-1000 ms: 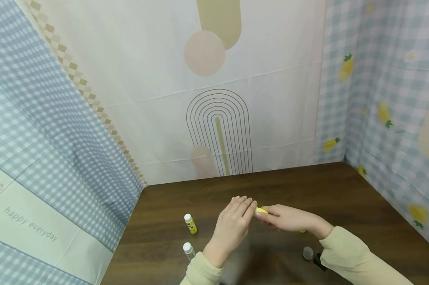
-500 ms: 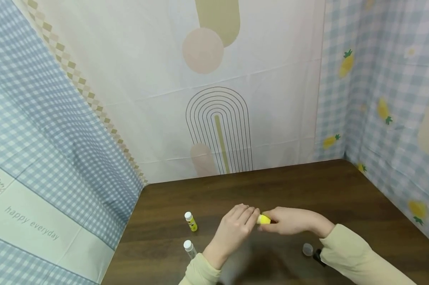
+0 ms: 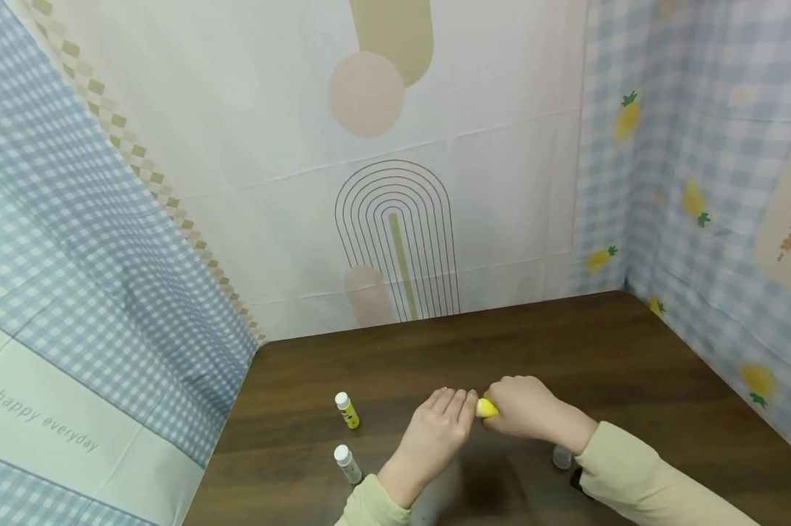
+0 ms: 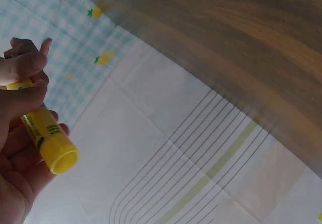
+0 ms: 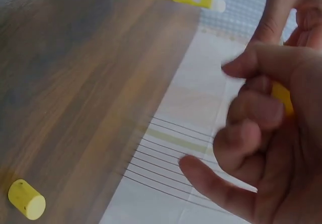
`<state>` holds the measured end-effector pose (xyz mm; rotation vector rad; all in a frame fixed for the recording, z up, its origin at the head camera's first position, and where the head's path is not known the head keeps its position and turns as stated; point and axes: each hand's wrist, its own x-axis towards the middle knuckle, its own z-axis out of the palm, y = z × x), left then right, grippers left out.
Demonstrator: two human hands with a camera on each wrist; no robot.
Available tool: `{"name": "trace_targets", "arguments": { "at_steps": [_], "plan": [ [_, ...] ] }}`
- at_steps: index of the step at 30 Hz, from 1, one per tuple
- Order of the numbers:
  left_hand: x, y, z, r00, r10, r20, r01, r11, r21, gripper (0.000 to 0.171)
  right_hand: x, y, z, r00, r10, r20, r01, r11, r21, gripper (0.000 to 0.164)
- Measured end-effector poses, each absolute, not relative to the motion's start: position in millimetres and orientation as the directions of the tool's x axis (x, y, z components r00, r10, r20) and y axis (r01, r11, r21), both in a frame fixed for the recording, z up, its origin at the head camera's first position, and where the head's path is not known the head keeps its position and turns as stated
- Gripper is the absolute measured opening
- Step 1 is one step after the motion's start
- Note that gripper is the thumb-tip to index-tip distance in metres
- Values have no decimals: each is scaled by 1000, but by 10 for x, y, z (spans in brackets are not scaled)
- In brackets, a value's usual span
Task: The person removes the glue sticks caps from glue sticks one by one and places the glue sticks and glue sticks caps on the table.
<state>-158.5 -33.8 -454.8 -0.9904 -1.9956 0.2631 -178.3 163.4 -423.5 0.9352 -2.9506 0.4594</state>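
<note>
Both hands meet above the table around a yellow glue stick [image 3: 486, 408]. My left hand [image 3: 440, 431] holds its body, with the back of the hand up in the head view. In the left wrist view the yellow tube [image 4: 50, 141] lies across the left fingers, its round hollow end facing the camera. My right hand [image 3: 523, 409] pinches the opposite end between thumb and fingers, knuckles upward. In the right wrist view the right fingers [image 5: 251, 110] are curled, and only a little yellow shows behind them.
To the left, a yellow glue stick with a white cap [image 3: 347, 410] and a white-capped clear tube [image 3: 347, 464] stand on the dark wooden table [image 3: 290, 402]. A small clear cup [image 3: 562, 457] and a black object [image 3: 579, 481] lie near the right forearm. A short yellow cylinder [image 5: 26, 199] stands nearby.
My right hand has rolled from stretched out to knuckles up while gripping the glue stick's end. More of its yellow and white end now shows between the hands. The left hand has shifted slightly nearer.
</note>
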Motion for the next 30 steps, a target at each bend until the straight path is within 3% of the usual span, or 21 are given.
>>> {"name": "trace_targets", "arguments": {
  "at_steps": [3, 8, 11, 17, 21, 30],
  "plan": [
    [-1576, -342, -4562, -337, 733, 591, 552, 662, -506, 47, -1767, 1612, -4301, -794, -573, 204, -603, 785, -140, 37],
    [-1574, -333, -4551, -392, 745, 539, 591, 654, -473, 15, -1764, 1594, -4435, -715, -613, 335, -626, 775, 82, 42],
    [-1603, -330, -4558, -419, 745, 520, 609, 655, -447, 19, -1776, 1583, -4497, -673, -635, 380, -624, 763, 168, 43],
    [-1691, -340, -4593, -473, 724, 502, 629, 676, -384, 24, -1842, 1543, -4574, -615, -661, 431, -615, 743, 262, 40],
    [-1721, -324, -4608, -509, 708, 489, 643, 691, -330, 26, -1880, 1541, -4621, -609, -668, 427, -599, 741, 305, 39],
    [-1777, -297, -4651, -642, 628, 439, 685, 727, -38, 24, -1922, 1564, -4695, -600, -690, 404, -592, 723, 356, 40]
  ]
}}
